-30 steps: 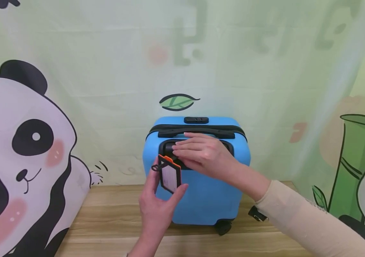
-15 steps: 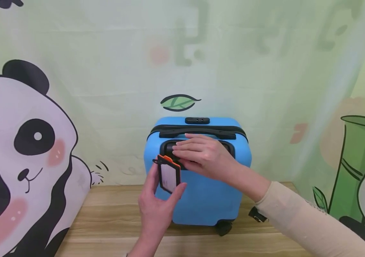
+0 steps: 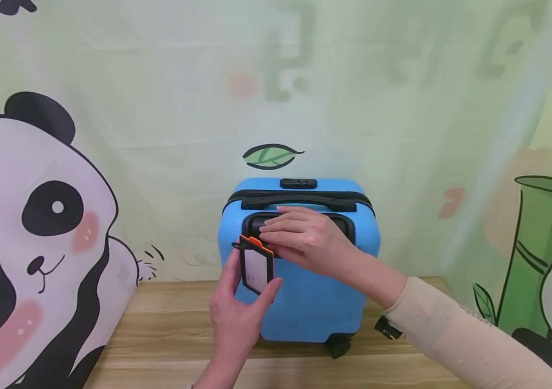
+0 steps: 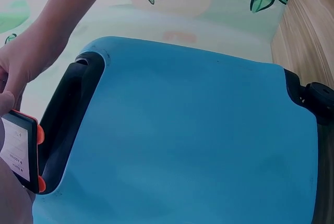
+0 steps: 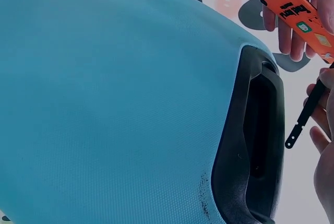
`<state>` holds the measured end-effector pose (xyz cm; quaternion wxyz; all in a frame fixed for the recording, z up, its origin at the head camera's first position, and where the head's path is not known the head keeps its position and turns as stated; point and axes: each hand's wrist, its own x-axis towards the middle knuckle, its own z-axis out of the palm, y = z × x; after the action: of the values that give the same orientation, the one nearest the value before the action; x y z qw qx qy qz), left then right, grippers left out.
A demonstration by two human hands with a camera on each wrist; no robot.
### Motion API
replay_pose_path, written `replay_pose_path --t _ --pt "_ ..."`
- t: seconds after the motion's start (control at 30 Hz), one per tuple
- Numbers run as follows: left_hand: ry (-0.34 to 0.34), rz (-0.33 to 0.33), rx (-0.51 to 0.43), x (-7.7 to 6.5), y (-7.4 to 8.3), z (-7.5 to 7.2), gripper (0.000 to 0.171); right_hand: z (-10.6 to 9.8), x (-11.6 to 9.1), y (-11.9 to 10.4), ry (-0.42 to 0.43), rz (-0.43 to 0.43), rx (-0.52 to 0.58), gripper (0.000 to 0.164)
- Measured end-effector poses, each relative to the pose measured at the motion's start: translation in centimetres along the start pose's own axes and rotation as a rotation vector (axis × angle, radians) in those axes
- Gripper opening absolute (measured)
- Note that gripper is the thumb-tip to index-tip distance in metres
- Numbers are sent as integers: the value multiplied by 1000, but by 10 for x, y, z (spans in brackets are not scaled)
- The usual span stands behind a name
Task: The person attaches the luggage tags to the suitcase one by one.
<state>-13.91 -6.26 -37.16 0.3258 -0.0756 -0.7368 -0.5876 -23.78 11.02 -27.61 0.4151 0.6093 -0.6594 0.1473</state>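
Observation:
My left hand (image 3: 237, 313) holds a luggage tag (image 3: 256, 267) between thumb and fingers in front of the blue suitcase (image 3: 315, 302). The tag has a black frame, a pale card window and an orange back; a small black loop sticks out at its upper left corner. In the right wrist view the orange back (image 5: 302, 20) shows black markings. My right hand (image 3: 312, 237) is just beyond the tag's right edge, level with the suitcase's recessed black grip (image 5: 261, 130). There its fingers pinch a thin black strap (image 5: 308, 106) whose end has small holes.
The suitcase stands upright on a wood-grain surface (image 3: 174, 324), against a green panda-printed backdrop (image 3: 179, 97). A black carry handle (image 3: 300, 202) and a combination lock (image 3: 298, 183) are on its upper part. A black wheel (image 3: 338, 346) shows below.
Both hands stay almost in place. The small black loop on the tag has tipped slightly upward, and the right fingers have shifted a little.

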Motion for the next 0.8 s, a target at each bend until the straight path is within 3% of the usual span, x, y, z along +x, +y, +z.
replay_pose_path --t 0.2,0.53,0.8 --pt "-14 10 5 0 0 0 77 -1 -1 0 14 3 -11 37" --pt "-30 47 -3 1 0 0 87 -3 -1 -2 45 -10 -1 36" --pt "-49 147 -5 11 1 -13 83 -7 -1 -1 55 -16 -14 37"
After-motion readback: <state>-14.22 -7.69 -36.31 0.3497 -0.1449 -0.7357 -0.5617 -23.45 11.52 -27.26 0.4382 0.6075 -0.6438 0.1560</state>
